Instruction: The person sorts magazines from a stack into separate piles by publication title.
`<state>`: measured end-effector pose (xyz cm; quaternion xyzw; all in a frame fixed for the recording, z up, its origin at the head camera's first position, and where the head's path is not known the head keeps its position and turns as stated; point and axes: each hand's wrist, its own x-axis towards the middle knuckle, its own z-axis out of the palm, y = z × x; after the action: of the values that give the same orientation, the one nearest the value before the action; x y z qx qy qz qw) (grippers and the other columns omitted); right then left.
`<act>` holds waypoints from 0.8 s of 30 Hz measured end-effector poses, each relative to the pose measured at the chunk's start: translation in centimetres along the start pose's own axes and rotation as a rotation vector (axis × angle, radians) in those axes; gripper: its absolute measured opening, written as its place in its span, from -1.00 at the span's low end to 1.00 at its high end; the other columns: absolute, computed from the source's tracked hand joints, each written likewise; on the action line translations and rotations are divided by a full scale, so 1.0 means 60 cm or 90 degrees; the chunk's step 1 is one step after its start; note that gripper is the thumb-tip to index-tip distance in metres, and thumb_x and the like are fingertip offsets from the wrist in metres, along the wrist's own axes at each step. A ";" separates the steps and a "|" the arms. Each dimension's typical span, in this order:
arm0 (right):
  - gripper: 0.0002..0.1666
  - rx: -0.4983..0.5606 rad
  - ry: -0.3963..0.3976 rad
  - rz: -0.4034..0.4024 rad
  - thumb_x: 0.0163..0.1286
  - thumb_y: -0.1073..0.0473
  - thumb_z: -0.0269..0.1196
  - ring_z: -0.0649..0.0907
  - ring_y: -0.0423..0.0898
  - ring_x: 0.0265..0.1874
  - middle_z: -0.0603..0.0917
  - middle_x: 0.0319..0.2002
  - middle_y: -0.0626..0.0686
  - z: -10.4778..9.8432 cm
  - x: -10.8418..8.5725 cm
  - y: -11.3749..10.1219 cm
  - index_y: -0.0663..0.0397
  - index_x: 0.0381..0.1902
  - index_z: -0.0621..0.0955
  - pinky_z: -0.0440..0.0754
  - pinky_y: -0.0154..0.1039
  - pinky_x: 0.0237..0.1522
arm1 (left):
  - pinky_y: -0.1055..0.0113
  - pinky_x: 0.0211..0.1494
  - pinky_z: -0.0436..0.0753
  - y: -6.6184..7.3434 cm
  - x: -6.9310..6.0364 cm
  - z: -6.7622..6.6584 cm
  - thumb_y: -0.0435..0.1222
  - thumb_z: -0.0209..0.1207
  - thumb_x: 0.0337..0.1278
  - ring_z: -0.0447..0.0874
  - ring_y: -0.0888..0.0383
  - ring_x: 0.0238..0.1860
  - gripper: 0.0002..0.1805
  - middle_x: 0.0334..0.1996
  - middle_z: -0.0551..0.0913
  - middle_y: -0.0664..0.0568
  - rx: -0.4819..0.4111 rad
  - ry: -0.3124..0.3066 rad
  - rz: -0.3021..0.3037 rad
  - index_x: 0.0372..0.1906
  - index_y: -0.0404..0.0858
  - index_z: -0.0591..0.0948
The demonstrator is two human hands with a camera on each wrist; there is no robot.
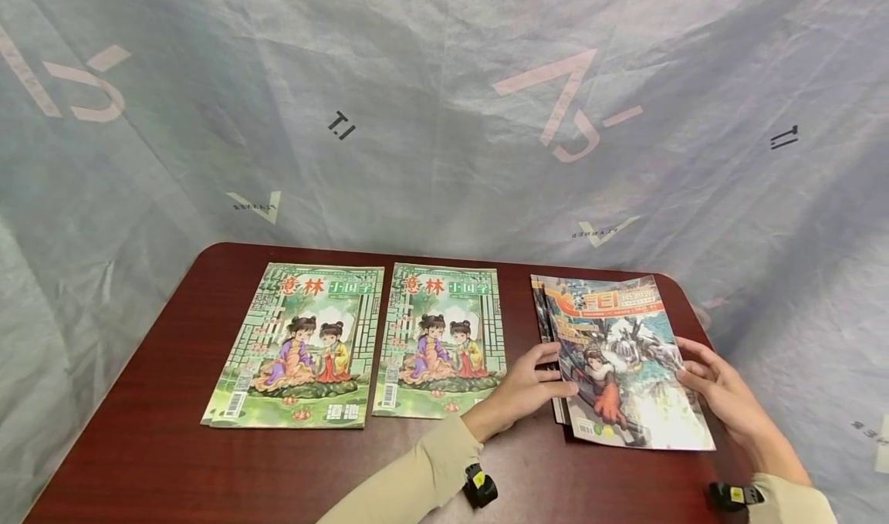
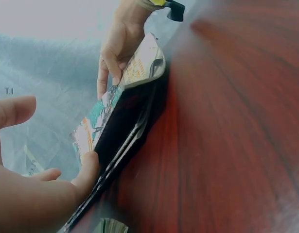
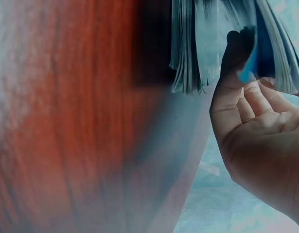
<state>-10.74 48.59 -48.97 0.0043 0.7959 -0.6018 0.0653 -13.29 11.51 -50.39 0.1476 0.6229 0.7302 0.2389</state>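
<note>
A glossy comic magazine (image 1: 625,370) with an orange title and a red-gloved figure lies tilted over another magazine (image 1: 545,316) at the table's right side. My right hand (image 1: 718,389) grips its right edge; in the right wrist view, thumb and fingers (image 3: 258,104) are around the pages. At the left edge is my left hand (image 1: 524,389). In the left wrist view, one finger (image 2: 89,167) touches that edge while another digit stands apart in the air. The raised magazine's dark underside (image 2: 125,116) shows above the table.
Two green magazine piles lie flat to the left, one far left (image 1: 299,346) and one at the middle (image 1: 441,339). Under them is a dark red wooden table (image 1: 167,385). A grey printed cloth (image 1: 430,161) hangs behind it and along its sides.
</note>
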 end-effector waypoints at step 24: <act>-0.53 -0.166 0.111 0.031 0.71 0.35 0.23 0.72 -0.33 -0.33 0.76 -0.20 -0.43 0.007 0.029 -0.004 0.02 0.47 0.49 0.68 -0.35 -0.35 | 0.01 0.63 0.48 0.008 0.018 -0.005 -0.26 0.41 0.49 0.43 -0.18 0.63 -0.18 0.66 0.38 -0.21 0.014 -0.016 -0.014 0.72 -0.24 0.35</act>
<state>-12.42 47.99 -49.06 0.0675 0.8697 -0.4888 0.0105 -14.47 11.79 -50.04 0.1523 0.6292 0.7188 0.2535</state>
